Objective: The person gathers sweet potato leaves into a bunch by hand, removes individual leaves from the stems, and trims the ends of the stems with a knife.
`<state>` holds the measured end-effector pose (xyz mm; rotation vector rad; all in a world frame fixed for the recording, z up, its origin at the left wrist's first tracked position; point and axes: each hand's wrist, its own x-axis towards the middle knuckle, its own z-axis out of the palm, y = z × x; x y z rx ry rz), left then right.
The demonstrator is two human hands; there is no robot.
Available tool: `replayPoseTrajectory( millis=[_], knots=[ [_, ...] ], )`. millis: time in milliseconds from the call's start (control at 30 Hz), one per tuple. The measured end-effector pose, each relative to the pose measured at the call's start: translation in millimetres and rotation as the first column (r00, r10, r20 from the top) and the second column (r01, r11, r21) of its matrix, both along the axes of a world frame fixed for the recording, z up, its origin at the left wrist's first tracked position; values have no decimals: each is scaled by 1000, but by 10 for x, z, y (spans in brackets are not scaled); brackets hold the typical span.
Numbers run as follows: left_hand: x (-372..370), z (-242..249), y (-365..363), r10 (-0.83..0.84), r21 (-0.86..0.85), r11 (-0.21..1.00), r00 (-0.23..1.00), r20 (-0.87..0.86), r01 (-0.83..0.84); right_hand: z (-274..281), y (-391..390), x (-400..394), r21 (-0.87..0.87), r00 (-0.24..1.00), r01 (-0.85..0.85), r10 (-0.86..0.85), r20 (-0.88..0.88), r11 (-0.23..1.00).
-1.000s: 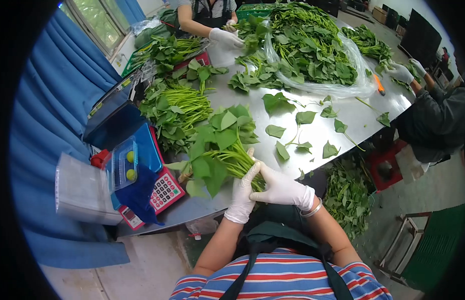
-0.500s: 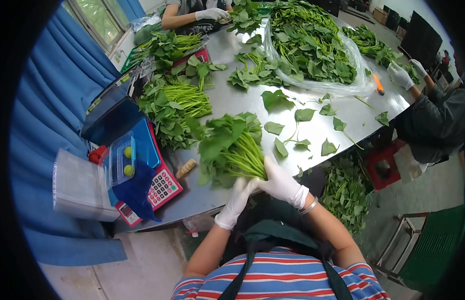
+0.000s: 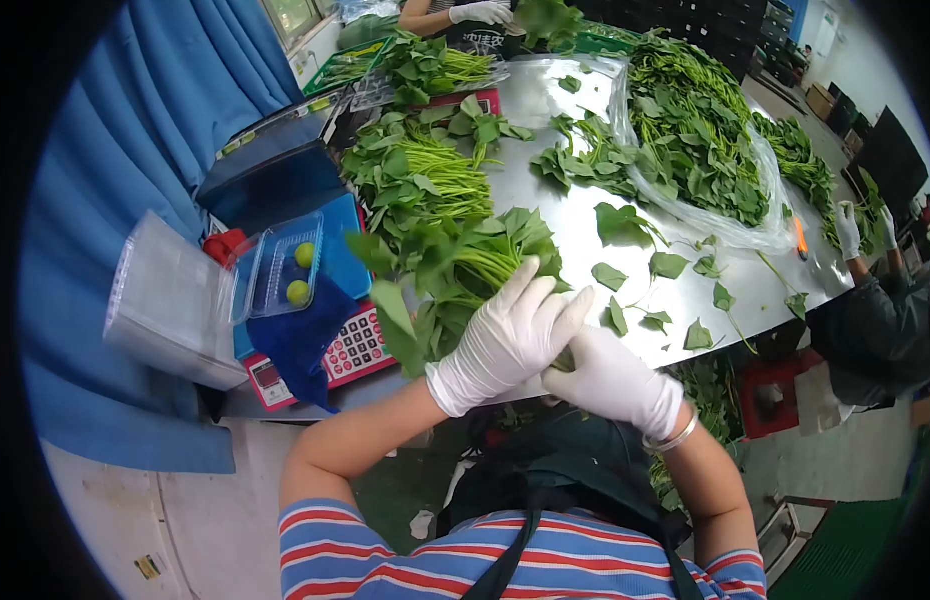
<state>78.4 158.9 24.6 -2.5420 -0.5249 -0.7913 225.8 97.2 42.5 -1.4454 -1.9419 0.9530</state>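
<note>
A bunch of sweet potato leaves [image 3: 465, 265] with long green stems is held over the near edge of the metal table, its leaves pointing up and left. My left hand [image 3: 510, 335], in a white glove, lies across the stems with its fingers wrapped over them. Beside it, my gloved right hand [image 3: 620, 380] is closed around the stem ends, mostly hiding them. Just behind the held bunch lies a pile of bunched greens [image 3: 425, 175]. Loose leaves [image 3: 668, 265] are scattered to its right.
A red scale [image 3: 360, 345] carries a blue cloth [image 3: 300, 335] and a clear tray [image 3: 275, 265] with two yellow-green balls. Clear boxes [image 3: 175, 300] stand left. A large plastic bag of greens [image 3: 700, 140] and an orange-handled tool [image 3: 801, 238] lie right. Co-workers' gloved hands [image 3: 482, 13] handle greens.
My left hand has moved from under the stem ends up over the stems. My right hand has shifted down to the stem ends. The head view has turned, so the table appears farther right.
</note>
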Motion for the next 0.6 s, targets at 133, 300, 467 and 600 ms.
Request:
replayPoseTrajectory(
  millis=[133,300,467,600],
  knots=[
    [-272,238,148,65,-367,929,997,42,-45,395,391,170,-336,930,-305,203,-305,891],
    [-806,521,222,351,-720,691,900,258,-63,-485,1175,-212,-126,885,-198,122,-450,972],
    [-1315,561,249,561,-848,522,787,256,-96,-1957,1412,-1338,687,970,-244,185,161,684],
    [-1492,530,170,612,-979,189,769,182,81,-1385,1147,-1307,349,797,-508,277,537,787]
  ],
)
